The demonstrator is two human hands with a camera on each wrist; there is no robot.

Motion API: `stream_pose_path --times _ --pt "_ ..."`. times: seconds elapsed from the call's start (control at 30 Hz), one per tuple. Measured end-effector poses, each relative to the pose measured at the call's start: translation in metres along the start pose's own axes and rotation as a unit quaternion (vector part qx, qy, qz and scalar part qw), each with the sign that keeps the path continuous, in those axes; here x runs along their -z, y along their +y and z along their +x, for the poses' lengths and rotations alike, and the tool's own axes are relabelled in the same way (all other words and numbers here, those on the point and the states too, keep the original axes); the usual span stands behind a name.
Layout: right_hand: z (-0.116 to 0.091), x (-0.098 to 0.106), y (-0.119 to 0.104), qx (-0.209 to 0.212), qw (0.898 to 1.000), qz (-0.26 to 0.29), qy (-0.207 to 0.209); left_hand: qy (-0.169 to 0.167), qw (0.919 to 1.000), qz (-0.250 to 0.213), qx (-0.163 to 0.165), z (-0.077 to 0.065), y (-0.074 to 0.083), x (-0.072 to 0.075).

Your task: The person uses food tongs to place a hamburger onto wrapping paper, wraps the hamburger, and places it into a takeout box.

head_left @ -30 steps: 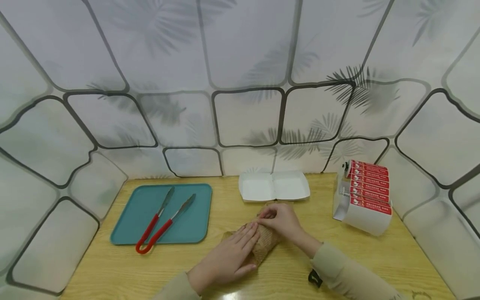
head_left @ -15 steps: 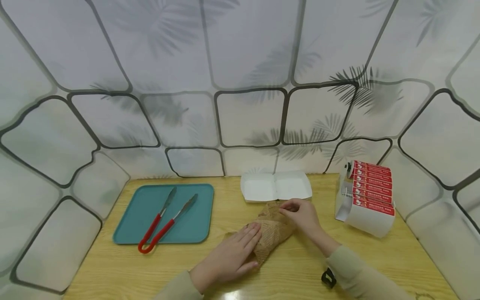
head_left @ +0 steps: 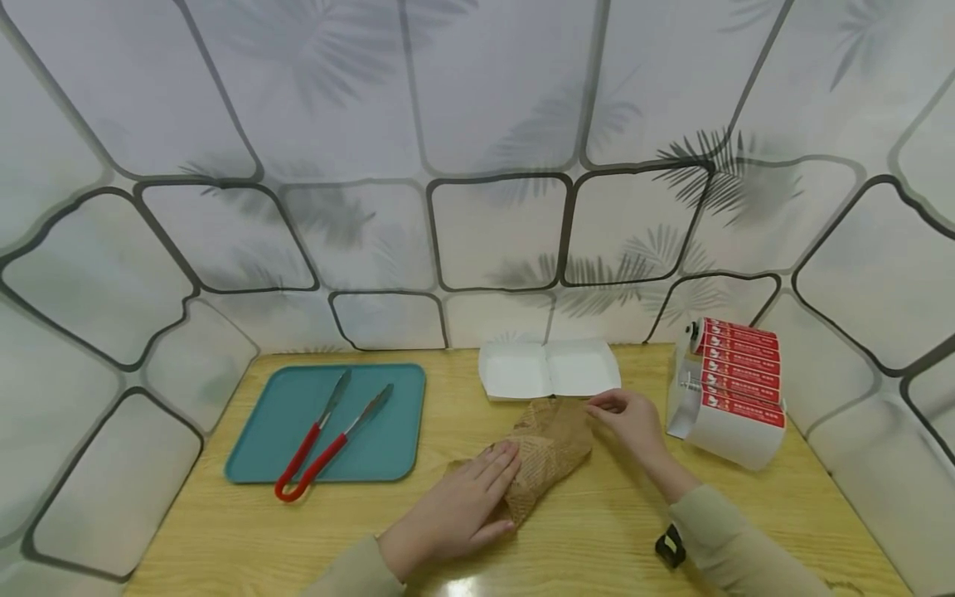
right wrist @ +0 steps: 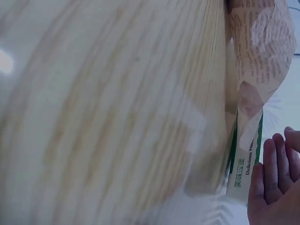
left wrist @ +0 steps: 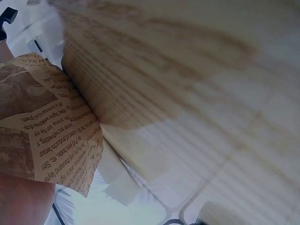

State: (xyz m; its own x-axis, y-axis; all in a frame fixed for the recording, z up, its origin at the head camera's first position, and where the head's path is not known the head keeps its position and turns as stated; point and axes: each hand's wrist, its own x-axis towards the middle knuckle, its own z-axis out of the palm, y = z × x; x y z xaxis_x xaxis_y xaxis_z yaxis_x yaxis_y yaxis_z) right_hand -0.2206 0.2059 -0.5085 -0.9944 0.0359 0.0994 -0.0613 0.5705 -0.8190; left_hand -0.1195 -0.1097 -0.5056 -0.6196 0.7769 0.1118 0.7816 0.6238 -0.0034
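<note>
A brown newsprint-patterned paper wrap [head_left: 548, 452] lies at a slant on the table, its far end spread into a loose flap. My left hand [head_left: 455, 506] rests flat on its left side, fingers straight and close together. In the left wrist view the printed paper [left wrist: 61, 126] stands up beside the hand. My right hand [head_left: 630, 427] pinches the flap's far right corner between thumb and fingertips. The right wrist view shows the right hand [right wrist: 276, 180] near the tapering paper [right wrist: 262, 51]; the pinch itself is not clear there. What the paper covers is hidden.
An open white box [head_left: 548, 371] stands just behind the wrap. Red-handled tongs [head_left: 317, 452] lie across a teal tray [head_left: 254, 439] on the left. At the right is a dispenser with a roll of red-and-white labels [head_left: 739, 390]. A patterned backdrop encloses the table.
My right hand has moved rightward from the middle of the wrap, and the paper flap has opened out with it. The left hand has stayed on the wrap.
</note>
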Motion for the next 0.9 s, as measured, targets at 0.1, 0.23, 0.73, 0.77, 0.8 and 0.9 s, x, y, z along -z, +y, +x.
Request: stream_pose_path --times 0.1,0.23,0.73,0.77,0.8,0.9 --pt "0.003 0.001 0.007 -0.016 1.000 -0.004 0.003 0.001 1.0000 -0.003 0.000 0.000 0.000 -0.001" --pt "0.005 0.002 0.014 -0.042 0.999 0.005 0.002 0.007 1.0000 -0.005 -0.002 -0.001 0.000 -0.001" --pt "0.004 -0.003 0.014 -0.108 0.993 0.020 -0.054 0.005 0.9999 -0.013 0.003 -0.001 0.001 0.000" --pt "0.005 -0.004 0.013 -0.112 0.992 0.026 -0.054 0.003 0.9999 -0.014 0.004 -0.001 0.001 0.000" --pt "0.006 -0.005 0.013 -0.116 0.991 0.038 -0.059 0.002 0.9999 -0.015 0.004 -0.001 0.001 0.000" --pt "0.008 -0.007 0.011 -0.129 0.987 0.073 -0.068 0.000 0.9998 -0.019 0.004 0.000 0.001 0.001"
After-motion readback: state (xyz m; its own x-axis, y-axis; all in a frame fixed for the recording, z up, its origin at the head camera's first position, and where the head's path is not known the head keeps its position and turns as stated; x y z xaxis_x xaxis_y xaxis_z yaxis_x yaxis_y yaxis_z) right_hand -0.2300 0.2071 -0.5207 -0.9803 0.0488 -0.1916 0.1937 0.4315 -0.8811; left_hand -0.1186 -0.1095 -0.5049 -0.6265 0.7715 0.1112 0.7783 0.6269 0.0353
